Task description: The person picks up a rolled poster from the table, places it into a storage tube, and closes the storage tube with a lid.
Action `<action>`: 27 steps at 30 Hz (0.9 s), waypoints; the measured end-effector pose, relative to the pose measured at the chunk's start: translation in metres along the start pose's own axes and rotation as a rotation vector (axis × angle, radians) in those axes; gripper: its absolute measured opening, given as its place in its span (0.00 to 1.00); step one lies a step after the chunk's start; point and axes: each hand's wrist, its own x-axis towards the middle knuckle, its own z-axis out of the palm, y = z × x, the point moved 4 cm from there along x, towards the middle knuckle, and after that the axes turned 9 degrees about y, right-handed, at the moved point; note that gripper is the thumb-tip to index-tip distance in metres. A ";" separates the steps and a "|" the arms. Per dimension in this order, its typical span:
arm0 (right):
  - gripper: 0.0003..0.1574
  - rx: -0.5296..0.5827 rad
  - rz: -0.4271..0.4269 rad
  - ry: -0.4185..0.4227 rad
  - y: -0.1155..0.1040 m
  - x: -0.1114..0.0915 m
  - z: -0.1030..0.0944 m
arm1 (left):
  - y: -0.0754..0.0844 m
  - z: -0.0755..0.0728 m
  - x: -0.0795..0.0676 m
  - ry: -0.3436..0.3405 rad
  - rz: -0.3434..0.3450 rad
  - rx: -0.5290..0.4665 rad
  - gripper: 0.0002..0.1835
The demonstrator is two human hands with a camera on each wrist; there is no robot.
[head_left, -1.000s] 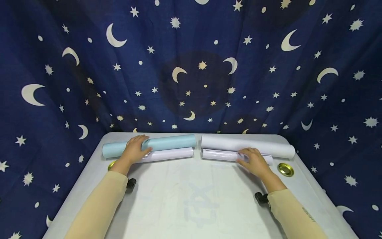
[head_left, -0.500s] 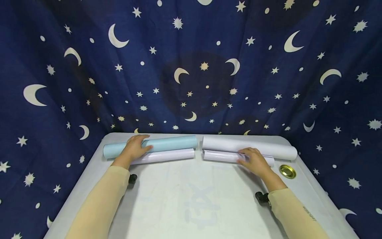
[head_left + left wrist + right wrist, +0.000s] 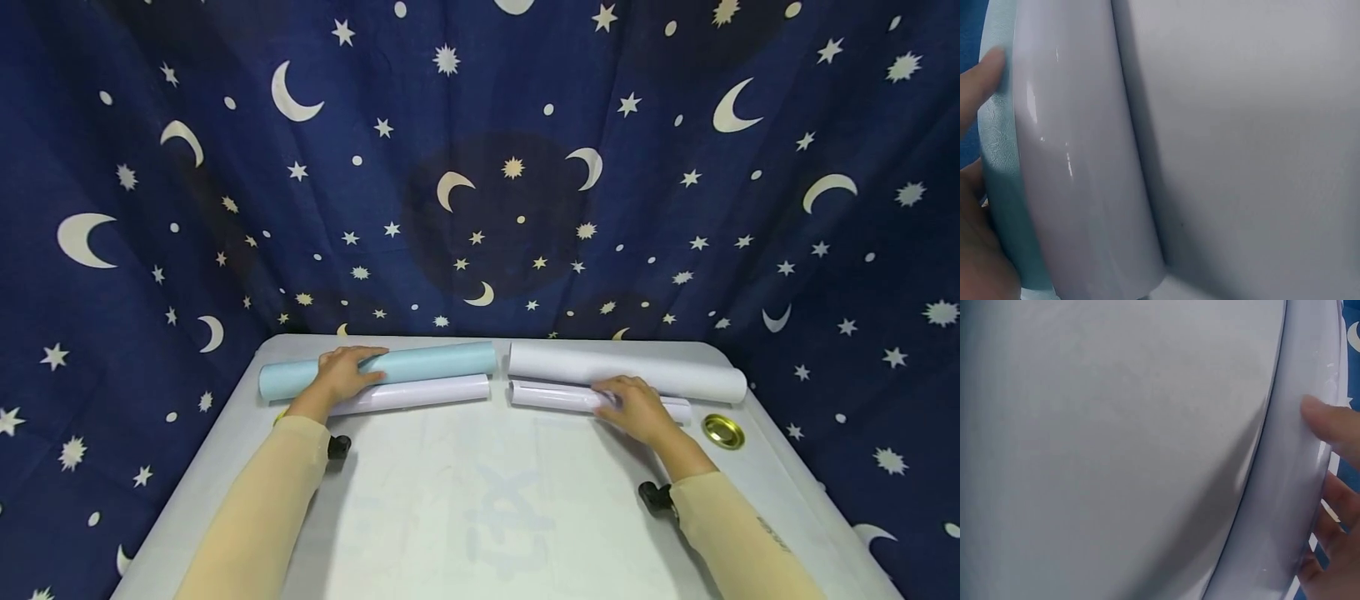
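Observation:
A light blue roll (image 3: 442,360) lies along the back left of the white table, and my left hand (image 3: 341,377) grips it. In the left wrist view the thumb (image 3: 992,65) lies on the roll's near side, with the other fingers behind. In front of it is a glossy white roll (image 3: 435,392). Over on the right, my right hand (image 3: 637,410) holds another glossy white roll (image 3: 551,395). Its thumb (image 3: 1322,419) presses the near face while the fingers reach behind. A thicker matte white roll (image 3: 577,363) lies just behind that one.
A shallow gold dish (image 3: 723,432) sits right of the right-hand rolls. Past my left wrist peeks a gold edge (image 3: 281,415), mostly hidden. The white table (image 3: 420,533) bears faint bluish marks. Behind it hangs a dark blue curtain (image 3: 480,250) with moons and stars.
My left hand has shifted slightly right and nearer along the light blue roll. My right hand and its glossy roll have come very slightly nearer. The other rolls look nearly unmoved.

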 end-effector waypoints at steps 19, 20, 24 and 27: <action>0.29 0.068 -0.049 -0.035 -0.007 -0.002 0.000 | 0.003 0.002 0.008 -0.126 0.020 0.072 0.33; 0.29 0.070 -0.051 -0.038 -0.007 -0.002 0.000 | 0.003 0.002 0.008 -0.132 0.023 0.081 0.33; 0.28 0.076 -0.036 -0.060 -0.007 -0.002 0.000 | 0.005 0.003 0.007 -0.149 0.046 0.129 0.37; 0.28 0.071 -0.030 -0.074 -0.005 -0.003 0.000 | 0.006 0.002 0.007 -0.159 0.067 0.148 0.39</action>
